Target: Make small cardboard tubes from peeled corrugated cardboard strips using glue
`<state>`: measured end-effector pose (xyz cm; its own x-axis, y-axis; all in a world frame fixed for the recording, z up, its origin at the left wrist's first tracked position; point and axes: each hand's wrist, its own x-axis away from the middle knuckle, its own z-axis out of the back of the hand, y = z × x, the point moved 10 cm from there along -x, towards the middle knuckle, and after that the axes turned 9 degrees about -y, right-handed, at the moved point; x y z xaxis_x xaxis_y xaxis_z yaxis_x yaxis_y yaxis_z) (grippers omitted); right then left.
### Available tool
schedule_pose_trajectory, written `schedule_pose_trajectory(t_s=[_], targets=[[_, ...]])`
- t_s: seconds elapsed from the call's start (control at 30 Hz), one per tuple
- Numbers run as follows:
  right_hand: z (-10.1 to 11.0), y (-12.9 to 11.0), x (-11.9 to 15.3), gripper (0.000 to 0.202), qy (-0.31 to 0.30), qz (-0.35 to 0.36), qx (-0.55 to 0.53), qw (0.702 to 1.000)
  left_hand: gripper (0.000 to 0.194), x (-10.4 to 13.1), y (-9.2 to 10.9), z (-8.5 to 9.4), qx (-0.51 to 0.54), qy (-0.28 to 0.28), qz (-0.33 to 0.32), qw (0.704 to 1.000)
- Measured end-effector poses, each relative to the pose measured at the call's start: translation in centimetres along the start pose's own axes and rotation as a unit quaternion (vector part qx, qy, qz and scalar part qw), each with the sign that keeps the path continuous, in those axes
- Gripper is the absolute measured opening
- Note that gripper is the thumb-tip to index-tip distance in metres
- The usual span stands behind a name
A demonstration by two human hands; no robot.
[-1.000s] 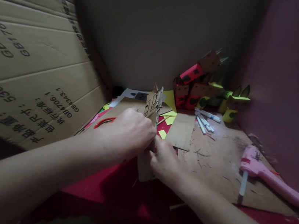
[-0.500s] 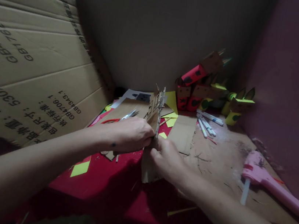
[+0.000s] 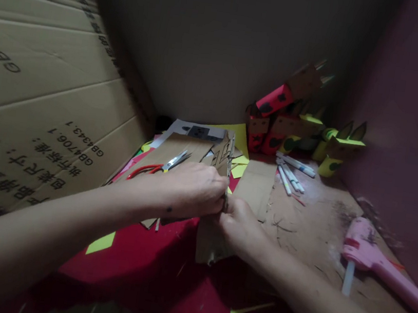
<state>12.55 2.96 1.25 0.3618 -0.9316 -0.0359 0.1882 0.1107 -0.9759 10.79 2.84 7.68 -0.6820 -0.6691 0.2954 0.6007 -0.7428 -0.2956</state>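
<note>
Cardboard strip (image 3: 225,153) occupies both hands (image 3: 204,189) (image 3: 240,225); carton (image 3: 47,92) reads "GB4706.1".

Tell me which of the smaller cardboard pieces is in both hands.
The black-marked piece, gripped by the left hand and the right hand; the plain strip to its right lies flat, ungripped.

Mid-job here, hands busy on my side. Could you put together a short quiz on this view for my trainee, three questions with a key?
1. What do the left hand and the right hand both hold? A) a paintbrush B) a cardboard strip C) a ruler
2. True or false: the scissors are red-handled.
3. Fill in: in this view, the pink glue gun lies to the ____ of the white pens.

Key: 1 B; 2 true; 3 right.
</note>
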Motion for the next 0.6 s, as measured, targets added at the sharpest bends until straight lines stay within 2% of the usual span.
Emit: schedule_pose_trajectory(t_s=[0.17,0.37,0.47,0.53,0.6], targets=[[0.1,0.9,-0.1,0.012,0.008,-0.026,0.001,1.0,0.013,-0.1,0.9,0.6,-0.018,0.009,0.015,1.0],[0.0,1.3,0.1,0.013,-0.005,-0.025,-0.003,1.0,0.025,-0.9,0.1,0.5,0.025,0.008,-0.002,1.0],[0.3,1.5,0.3,0.012,0.004,-0.035,-0.009,0.999,0.021,-1.2,-0.2,0.1,0.071,-0.006,-0.028,0.997],[0.4,1.4,0.4,0.011,0.012,-0.034,-0.015,0.999,0.017,-1.1,-0.6,-0.1,0.101,-0.003,-0.016,0.995],[0.3,1.3,0.3,0.011,0.007,-0.026,-0.02,0.999,0.023,-0.8,-1.0,0.1,0.114,0.018,0.014,0.993]])
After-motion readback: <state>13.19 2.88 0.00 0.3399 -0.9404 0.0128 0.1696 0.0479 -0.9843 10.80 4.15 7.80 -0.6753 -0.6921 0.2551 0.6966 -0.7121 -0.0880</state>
